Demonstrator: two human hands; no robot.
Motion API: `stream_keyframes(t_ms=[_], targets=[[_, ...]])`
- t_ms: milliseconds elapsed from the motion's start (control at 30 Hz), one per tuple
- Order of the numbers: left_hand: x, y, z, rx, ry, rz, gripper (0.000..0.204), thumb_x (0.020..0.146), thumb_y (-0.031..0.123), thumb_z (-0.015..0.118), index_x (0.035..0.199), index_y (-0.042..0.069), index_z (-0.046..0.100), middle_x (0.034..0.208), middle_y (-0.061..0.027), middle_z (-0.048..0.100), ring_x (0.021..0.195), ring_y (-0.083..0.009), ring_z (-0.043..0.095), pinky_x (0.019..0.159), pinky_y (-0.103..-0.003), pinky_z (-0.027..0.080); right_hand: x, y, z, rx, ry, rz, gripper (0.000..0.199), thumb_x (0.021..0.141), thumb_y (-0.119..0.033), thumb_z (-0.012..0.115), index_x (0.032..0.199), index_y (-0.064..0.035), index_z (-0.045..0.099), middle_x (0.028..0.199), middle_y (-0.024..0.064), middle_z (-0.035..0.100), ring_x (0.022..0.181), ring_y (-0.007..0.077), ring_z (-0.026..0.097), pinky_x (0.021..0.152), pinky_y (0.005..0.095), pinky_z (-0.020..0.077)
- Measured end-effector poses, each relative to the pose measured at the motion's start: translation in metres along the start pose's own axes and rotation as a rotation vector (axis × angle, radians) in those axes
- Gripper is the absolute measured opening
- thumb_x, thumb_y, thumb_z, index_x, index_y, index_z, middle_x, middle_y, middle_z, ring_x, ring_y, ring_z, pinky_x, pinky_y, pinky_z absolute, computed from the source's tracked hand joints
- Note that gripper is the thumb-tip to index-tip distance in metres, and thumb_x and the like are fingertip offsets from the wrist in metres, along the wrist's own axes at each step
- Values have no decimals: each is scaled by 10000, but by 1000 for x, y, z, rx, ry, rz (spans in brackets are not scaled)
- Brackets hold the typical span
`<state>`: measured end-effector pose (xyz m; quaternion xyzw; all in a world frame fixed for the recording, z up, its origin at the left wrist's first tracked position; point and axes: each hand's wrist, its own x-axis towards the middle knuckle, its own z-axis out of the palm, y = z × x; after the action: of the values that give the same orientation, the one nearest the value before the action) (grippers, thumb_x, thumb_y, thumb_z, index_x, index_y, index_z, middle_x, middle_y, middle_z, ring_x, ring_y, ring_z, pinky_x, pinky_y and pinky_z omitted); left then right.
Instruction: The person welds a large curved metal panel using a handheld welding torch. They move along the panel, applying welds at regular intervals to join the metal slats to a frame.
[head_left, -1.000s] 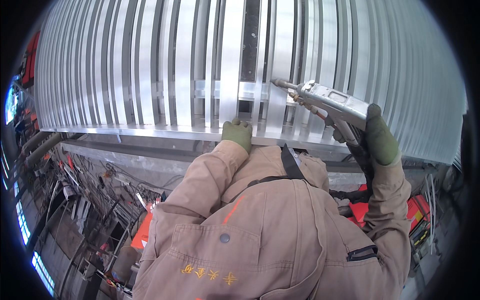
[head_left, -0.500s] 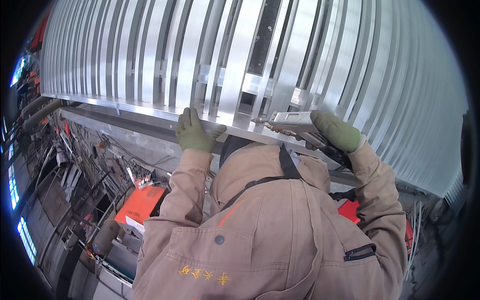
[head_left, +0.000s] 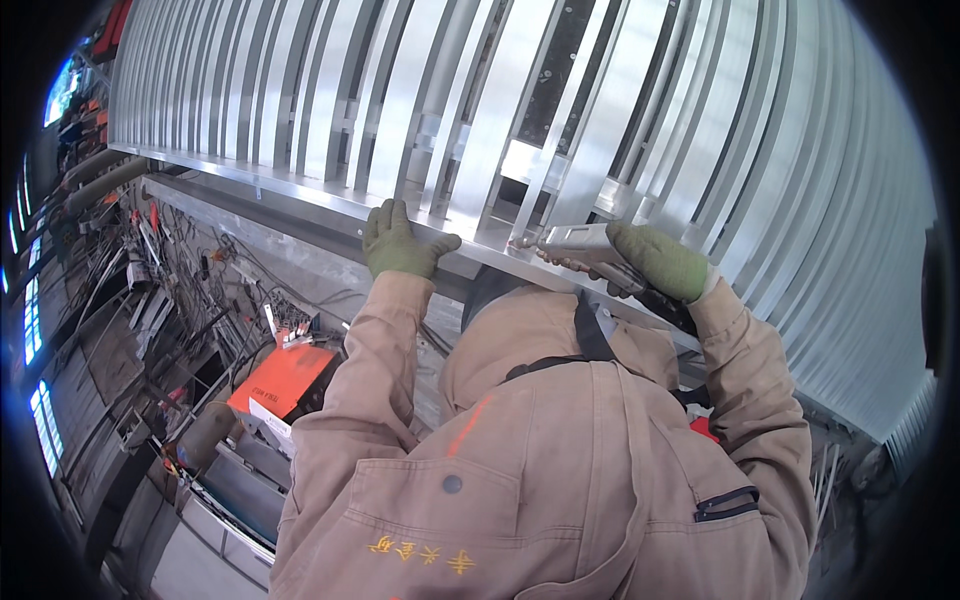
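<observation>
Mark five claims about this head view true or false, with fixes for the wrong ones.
1. The right hand grips a pistol-grip welding gun. True.
2. The left hand is wrapped around a hammer. False: it holds no tool; its fingers lie over the front metal rail, thumb spread.
3. Both hands wear green gloves. True.
4. The welding gun's nozzle points to the person's right. False: it points left, its tip at the rail.
5. An orange-topped box sits to the left of the person's torso. True.
</observation>
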<state>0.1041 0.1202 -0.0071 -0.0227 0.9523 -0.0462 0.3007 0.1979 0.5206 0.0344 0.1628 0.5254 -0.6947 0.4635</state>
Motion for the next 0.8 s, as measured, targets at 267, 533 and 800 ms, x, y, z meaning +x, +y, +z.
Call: stream_keyframes(t_ms=[267, 533, 800], targets=[[1, 4, -4, 44, -47, -39, 1365, 747, 774, 942, 1765, 32, 417, 1834, -152, 427, 1738, -320, 288, 1431, -429, 226, 10, 3, -2, -77, -7, -13, 779, 1217, -673, 420, 1365, 8, 767, 1054, 71, 768, 800, 154, 689, 718, 319, 585], [3, 4, -3, 44, -35, -36, 1368, 715, 765, 964, 1748, 36, 441, 1807, -148, 462, 1727, -320, 310, 1424, -417, 249, 10, 2, -2, -108, -9, -18, 843, 1193, -730, 416, 1402, 6, 771, 1066, 72, 763, 816, 154, 679, 703, 333, 573], [5, 4, -1, 38, -8, -41, 1349, 681, 739, 995, 1718, 43, 487, 1788, -148, 490, 1709, -325, 347, 1413, -418, 293, 8, 1, 6, -65, 40, -19, 886, 1142, -798, 478, 1383, -6, 794, 1015, 56, 727, 778, 130, 614, 635, 301, 514]])
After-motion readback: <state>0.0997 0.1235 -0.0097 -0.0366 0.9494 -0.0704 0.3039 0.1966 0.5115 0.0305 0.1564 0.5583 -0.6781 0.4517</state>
